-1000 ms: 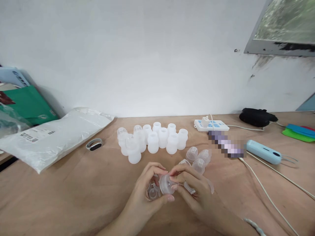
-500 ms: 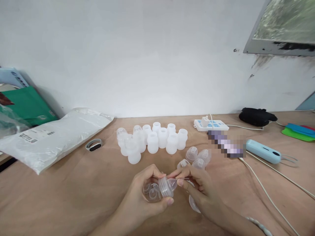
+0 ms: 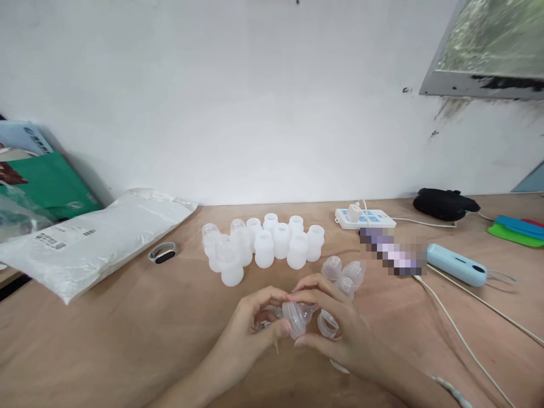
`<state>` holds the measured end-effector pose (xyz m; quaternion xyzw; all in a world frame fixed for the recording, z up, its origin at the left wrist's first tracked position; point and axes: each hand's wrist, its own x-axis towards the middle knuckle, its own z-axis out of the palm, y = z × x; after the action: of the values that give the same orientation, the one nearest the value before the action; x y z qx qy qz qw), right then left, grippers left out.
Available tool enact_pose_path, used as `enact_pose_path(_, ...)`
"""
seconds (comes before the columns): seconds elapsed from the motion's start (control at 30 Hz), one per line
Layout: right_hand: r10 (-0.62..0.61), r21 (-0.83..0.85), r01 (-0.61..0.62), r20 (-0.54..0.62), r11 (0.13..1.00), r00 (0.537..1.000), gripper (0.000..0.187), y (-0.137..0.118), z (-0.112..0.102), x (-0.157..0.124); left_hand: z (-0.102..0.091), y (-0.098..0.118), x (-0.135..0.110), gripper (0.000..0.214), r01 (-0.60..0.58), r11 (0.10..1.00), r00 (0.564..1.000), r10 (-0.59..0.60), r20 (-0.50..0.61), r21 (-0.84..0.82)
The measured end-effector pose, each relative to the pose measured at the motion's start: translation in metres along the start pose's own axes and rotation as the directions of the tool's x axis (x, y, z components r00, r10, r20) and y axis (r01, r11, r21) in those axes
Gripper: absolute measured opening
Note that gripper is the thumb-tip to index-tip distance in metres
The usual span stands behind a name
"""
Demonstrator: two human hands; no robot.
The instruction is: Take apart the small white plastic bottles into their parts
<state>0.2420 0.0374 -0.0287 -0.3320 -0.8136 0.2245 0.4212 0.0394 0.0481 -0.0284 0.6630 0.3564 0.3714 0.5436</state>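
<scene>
Between my hands is a clear baby bottle nipple in a ridged screw collar (image 3: 294,320), tilted with its tip to the right. My left hand (image 3: 259,323) pinches the collar from the left, and more clear pieces show partly behind its fingers. My right hand (image 3: 335,320) has its fingers curled round the nipple side, thumb at the collar's lower edge. Beside the right hand lie clear dome caps (image 3: 344,286) and a clear ring (image 3: 327,324), partly covered by that hand. Behind stand several white bottles (image 3: 264,249); those on the left wear clear caps (image 3: 224,243).
A white plastic mailer bag (image 3: 102,238) and a wristband (image 3: 163,253) lie to the left. On the right are a power strip (image 3: 365,217), a blurred purple item (image 3: 391,252), a light blue device (image 3: 457,264), cables and a black case (image 3: 445,204). A wall closes off the back.
My right hand has shifted from pinching at the nipple's tip to wrapping round the nipple and collar. The collar has moved slightly right, and a clear ring by the right hand is more exposed.
</scene>
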Motion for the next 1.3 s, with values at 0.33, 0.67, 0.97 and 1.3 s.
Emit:
enact_pose_path(0.33,0.010,0.011,-0.009,-0.098,1.000,0.995,0.037,0.006,0.003,-0.001,-0.023,0.012,0.068,0.053,0.048,-0.031,0.919,0.393,-0.032,0.998)
enact_pose_path(0.67,-0.014,-0.009,0.013,-0.121,1.000,0.993,0.037,0.006,0.002,-0.001,-0.030,0.001,0.071,0.041,-0.050,-0.083,0.923,0.376,0.078,0.995)
enact_pose_path(0.97,-0.024,-0.058,0.010,-0.236,0.998,0.972,0.036,0.008,-0.001,0.000,-0.035,0.018,0.029,0.064,-0.376,0.408,0.883,0.430,0.188,0.832)
enact_pose_path(1.3,-0.078,-0.009,0.077,-0.152,0.997,0.985,0.030,0.009,-0.003,-0.001,-0.030,0.019,0.005,0.037,-0.089,0.990,0.990,0.076,0.117,0.111)
